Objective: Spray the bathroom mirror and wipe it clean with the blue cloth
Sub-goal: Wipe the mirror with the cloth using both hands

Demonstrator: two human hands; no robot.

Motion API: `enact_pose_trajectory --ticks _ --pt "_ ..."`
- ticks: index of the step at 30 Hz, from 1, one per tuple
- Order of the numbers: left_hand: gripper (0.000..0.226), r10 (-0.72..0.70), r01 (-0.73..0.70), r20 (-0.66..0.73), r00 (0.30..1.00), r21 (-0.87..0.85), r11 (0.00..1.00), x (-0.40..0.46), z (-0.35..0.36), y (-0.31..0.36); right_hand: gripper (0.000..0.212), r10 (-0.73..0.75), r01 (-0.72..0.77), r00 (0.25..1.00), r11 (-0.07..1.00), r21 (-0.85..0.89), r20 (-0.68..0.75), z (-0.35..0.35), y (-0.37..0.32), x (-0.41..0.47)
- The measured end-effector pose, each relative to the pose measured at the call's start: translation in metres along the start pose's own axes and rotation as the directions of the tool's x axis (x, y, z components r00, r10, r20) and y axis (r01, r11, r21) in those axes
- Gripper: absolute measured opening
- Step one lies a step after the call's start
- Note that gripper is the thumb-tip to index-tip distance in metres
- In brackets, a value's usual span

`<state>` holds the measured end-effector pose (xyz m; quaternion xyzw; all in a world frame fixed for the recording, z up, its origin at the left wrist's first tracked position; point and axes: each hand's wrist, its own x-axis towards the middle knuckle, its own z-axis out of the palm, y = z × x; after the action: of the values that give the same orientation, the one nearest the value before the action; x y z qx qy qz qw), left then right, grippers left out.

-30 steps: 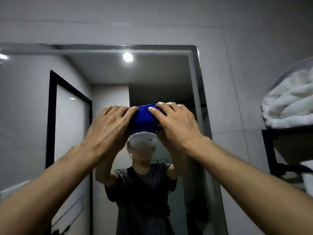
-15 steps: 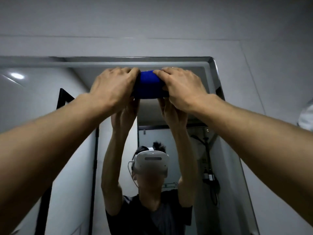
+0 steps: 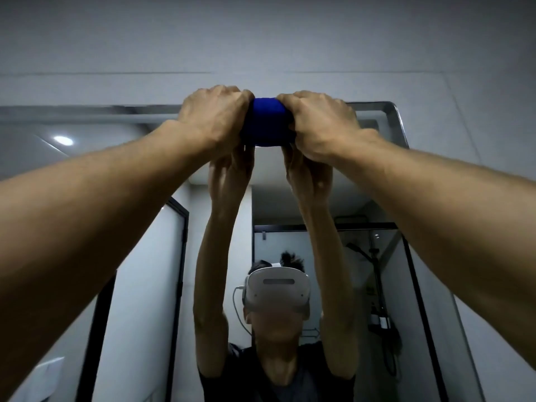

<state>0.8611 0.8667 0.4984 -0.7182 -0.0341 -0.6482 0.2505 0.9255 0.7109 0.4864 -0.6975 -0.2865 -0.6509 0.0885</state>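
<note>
Pressing blue cloth (image 3: 266, 123) against mirror (image 3: 385, 111); no writing readable.

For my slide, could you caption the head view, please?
Both hands, left and right, press the blue cloth against the mirror's top edge.

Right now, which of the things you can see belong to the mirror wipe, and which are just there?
In the job:
- blue cloth, bunched and pressed against the glass
- left hand and right hand, both gripping the cloth
- mirror, being wiped at its top edge

Just there:
- tiled wall above the mirror
- shower fittings, seen only as a reflection
</note>
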Motion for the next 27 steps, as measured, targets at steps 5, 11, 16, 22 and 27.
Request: enact_pose_trajectory --ticks 5,11,16,22,27 --pt "0.051 -0.012 0.012 -0.009 1.0 0.034 0.999 -0.005 -0.001 -0.015 0.045 0.01 -0.01 1.0 1.0 0.008 0.02 0.001 -0.018 0.008" --pt "0.049 -0.041 0.041 0.0 0.999 0.084 0.996 -0.026 0.002 -0.066 0.041 -0.051 0.051 0.999 0.999 0.001 0.015 0.011 -0.068 0.023" --pt "0.048 -0.038 0.04 -0.024 0.999 0.109 0.993 -0.035 0.006 -0.098 0.037 -0.059 0.059 0.998 0.998 0.013 0.016 0.016 -0.097 0.033" --pt "0.05 -0.018 0.019 -0.017 1.0 0.054 0.998 -0.034 0.012 -0.108 0.037 -0.036 0.036 0.999 0.999 0.031 0.004 0.02 -0.103 0.036" --pt "0.053 0.027 -0.027 -0.008 1.0 -0.009 1.0 -0.037 0.011 -0.113 0.042 -0.036 0.035 0.999 0.999 0.03 0.018 0.019 -0.105 0.028"
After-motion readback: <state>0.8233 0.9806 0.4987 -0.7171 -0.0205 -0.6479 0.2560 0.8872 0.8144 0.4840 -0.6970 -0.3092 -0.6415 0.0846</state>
